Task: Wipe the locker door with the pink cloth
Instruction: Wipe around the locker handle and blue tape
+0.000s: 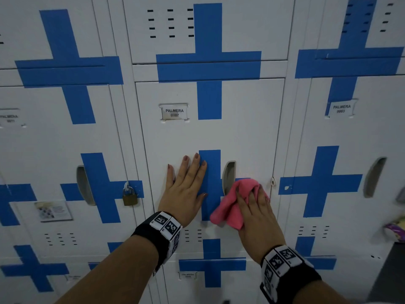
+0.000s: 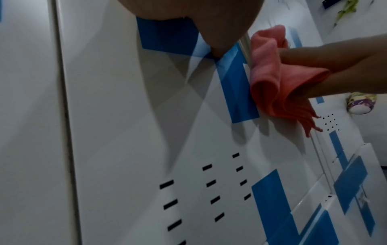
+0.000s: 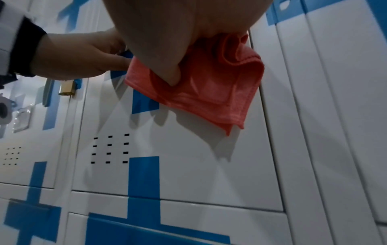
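Observation:
The white locker door (image 1: 247, 132) with a blue cross and a "PALMERA" label fills the middle of the head view. My left hand (image 1: 186, 185) lies flat on it with straight, spread fingers, just left of the recessed handle (image 1: 229, 176). My right hand (image 1: 254, 207) holds the bunched pink cloth (image 1: 232, 202) against the door, right of and below the handle. The cloth (image 2: 278, 79) shows folded under my right fingers in the left wrist view. In the right wrist view the cloth (image 3: 209, 86) hangs from my thumb and palm, its lower corner loose.
A brass padlock (image 1: 129, 197) hangs on the locker to the left. Neighbouring locker doors (image 1: 341, 139) with blue crosses stand on both sides, above and below. Vent slots (image 2: 207, 182) sit low on the door. A patterned object (image 1: 394, 231) pokes in at the right edge.

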`<control>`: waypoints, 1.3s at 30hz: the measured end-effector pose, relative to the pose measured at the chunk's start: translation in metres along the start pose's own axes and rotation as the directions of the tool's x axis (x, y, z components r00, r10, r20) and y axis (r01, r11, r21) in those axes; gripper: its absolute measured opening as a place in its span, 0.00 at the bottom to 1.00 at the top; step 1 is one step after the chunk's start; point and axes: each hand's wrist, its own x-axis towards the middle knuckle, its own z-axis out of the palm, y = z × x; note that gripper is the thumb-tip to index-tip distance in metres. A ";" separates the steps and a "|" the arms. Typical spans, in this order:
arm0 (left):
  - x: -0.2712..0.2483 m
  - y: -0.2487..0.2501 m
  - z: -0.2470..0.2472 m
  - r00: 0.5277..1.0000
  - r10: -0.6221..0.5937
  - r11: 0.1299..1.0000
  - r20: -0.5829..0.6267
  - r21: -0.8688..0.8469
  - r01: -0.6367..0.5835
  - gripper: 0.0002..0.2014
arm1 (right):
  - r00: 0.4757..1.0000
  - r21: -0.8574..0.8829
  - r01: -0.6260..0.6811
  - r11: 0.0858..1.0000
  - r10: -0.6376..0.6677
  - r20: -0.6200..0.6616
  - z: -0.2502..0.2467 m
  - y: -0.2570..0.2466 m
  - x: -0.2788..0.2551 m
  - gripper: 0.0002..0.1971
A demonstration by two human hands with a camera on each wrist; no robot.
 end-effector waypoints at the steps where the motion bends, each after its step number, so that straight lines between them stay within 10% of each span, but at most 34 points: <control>1: -0.001 0.001 -0.001 1.000 -0.001 1.000 0.002 -0.005 0.001 0.47 | 1.000 0.009 -0.006 1.000 0.005 0.007 0.003 0.000 -0.002 0.43; 11: -0.019 0.006 0.001 0.996 -0.004 1.000 0.088 -0.023 0.006 0.38 | 0.989 0.108 -0.019 0.994 0.003 0.146 0.004 -0.001 -0.017 0.42; 16: -0.029 0.004 0.001 0.995 0.020 0.996 0.096 -0.084 -0.012 0.37 | 0.996 0.307 0.022 0.951 0.005 -0.090 -0.030 -0.023 -0.009 0.40; 23: -0.038 0.000 -0.002 0.996 0.043 0.981 0.083 -0.193 -0.027 0.39 | 0.987 0.072 0.127 0.989 -0.119 -0.110 -0.062 -0.048 0.063 0.39; 39: -0.066 -0.009 -0.002 0.996 0.085 0.930 0.032 -0.362 -0.067 0.20 | 0.896 -0.172 0.444 0.879 -0.433 0.100 -0.014 -0.038 0.023 0.37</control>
